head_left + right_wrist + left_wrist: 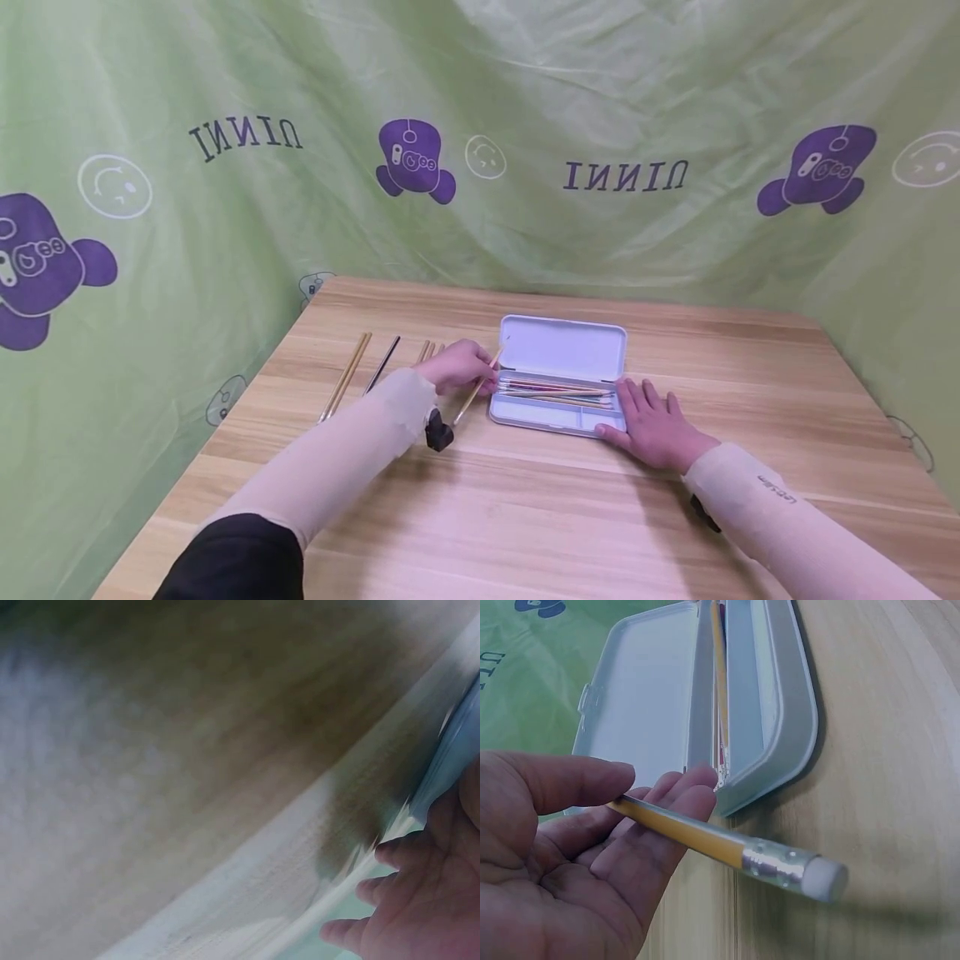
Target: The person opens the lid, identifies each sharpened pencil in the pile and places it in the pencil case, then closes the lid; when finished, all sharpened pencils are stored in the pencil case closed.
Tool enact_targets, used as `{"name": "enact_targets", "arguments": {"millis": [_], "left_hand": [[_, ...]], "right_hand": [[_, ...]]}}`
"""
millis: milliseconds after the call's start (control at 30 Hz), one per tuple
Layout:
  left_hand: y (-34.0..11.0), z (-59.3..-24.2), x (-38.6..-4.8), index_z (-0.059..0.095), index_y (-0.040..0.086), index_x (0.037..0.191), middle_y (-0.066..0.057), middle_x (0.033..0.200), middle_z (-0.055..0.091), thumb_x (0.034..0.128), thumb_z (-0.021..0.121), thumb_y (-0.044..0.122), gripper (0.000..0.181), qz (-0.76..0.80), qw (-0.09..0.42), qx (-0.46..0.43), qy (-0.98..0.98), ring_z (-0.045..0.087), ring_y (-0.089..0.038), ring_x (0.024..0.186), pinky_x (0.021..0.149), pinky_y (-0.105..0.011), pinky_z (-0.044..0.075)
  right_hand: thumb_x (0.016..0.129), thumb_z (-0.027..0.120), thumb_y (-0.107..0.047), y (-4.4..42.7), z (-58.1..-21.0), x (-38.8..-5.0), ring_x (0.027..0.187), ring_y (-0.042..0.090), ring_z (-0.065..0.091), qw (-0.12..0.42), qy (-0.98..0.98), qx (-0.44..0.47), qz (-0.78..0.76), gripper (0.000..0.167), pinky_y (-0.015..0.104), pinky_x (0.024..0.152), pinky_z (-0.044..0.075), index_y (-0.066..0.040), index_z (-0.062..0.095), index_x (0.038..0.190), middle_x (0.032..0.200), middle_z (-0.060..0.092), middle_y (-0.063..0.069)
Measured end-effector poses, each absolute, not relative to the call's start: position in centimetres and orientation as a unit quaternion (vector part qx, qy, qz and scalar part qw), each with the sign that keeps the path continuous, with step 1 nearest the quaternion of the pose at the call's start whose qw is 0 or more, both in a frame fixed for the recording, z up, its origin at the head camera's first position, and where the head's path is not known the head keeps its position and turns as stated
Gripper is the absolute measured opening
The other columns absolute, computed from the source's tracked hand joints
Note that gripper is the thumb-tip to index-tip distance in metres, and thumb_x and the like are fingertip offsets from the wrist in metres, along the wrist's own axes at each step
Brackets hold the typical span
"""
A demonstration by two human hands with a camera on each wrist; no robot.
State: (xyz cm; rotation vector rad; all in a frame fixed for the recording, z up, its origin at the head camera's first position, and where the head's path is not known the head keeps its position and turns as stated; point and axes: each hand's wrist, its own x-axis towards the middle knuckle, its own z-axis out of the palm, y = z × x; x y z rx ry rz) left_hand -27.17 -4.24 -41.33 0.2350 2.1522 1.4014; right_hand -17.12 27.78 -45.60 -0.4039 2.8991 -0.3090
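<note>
My left hand [459, 367] pinches a yellow pencil [697, 835] between thumb and fingers. The pencil slants, its white eraser and metal band pointing toward the near side of the table. Just right of that hand lies a pale blue pencil case [562, 346] with its lid folded back. Several pencils [551, 389] lie lengthwise in its rear compartment; two front compartments show bare floors. At the case's right edge rests my right hand [654, 427], fingers extended and thumb by the front corner. In the right wrist view only part of this hand [427, 896] shows.
Left of the case, two yellow pencils [347, 375] and a dark pencil [383, 363] lie on the wooden table [525, 517]. More pencils [425, 350] are partly hidden behind the left hand. A green printed curtain [525, 242] hangs around the table's back and sides.
</note>
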Motion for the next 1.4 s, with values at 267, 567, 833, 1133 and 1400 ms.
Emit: {"name": "enact_targets", "arguments": {"millis": [267,567,833,1133,1400], "left_hand": [[-2.6,-40.3,-27.2,0.067,-0.012,0.102,-0.018,0.087,0.07,0.0932,0.062,-0.009,0.011,0.486,0.245,0.137,0.828,0.066,-0.02,0.076,0.08,-0.032,0.06],[1.3,-38.0,-28.9,0.072,-0.009,0.109,-0.012,0.083,0.073,0.0927,0.063,-0.006,0.018,0.318,0.216,0.267,0.884,0.061,-0.013,0.068,0.067,-0.023,0.055],[4.7,-37.3,-29.4,0.073,-0.005,0.108,-0.011,0.091,0.076,0.0955,0.065,-0.001,0.015,0.269,0.244,0.326,0.873,0.063,-0.012,0.075,0.069,-0.021,0.052],[6.9,-38.7,-29.7,0.076,-0.001,0.114,-0.005,0.095,0.07,0.0921,0.065,-0.001,0.025,0.176,0.211,0.398,0.875,0.056,-0.011,0.08,0.072,-0.019,0.048],[7.5,-39.9,-28.9,0.076,0.003,0.118,-0.008,0.118,0.074,0.0951,0.058,0.002,0.029,0.101,0.185,0.413,0.886,0.065,-0.018,0.112,0.096,-0.022,0.049]], "right_hand": [[0.101,0.05,-0.062,27.7,-45.7,-17.1,0.145,0.062,0.016,0.096,0.98,-0.137,-0.108,0.1,0.08,0.112,0.009,0.016,0.02,0.155,0.16,0.023,0.039],[0.102,0.051,-0.061,27.7,-45.9,-17.0,0.145,0.063,0.015,0.097,0.979,-0.137,-0.115,0.098,0.08,0.112,0.008,0.016,0.02,0.155,0.159,0.023,0.04],[0.102,0.048,-0.063,27.8,-45.7,-17.0,0.145,0.063,0.016,0.092,0.98,-0.142,-0.105,0.099,0.08,0.112,0.009,0.016,0.021,0.155,0.159,0.023,0.039],[0.102,0.044,-0.066,27.9,-45.7,-17.2,0.145,0.062,0.016,0.091,0.98,-0.144,-0.1,0.101,0.079,0.113,0.009,0.016,0.02,0.155,0.159,0.023,0.039],[0.101,0.039,-0.071,28.7,-47.3,-17.7,0.144,0.062,0.018,0.061,0.982,-0.155,-0.092,0.103,0.08,0.111,0.01,0.016,0.021,0.155,0.159,0.024,0.039]]}}
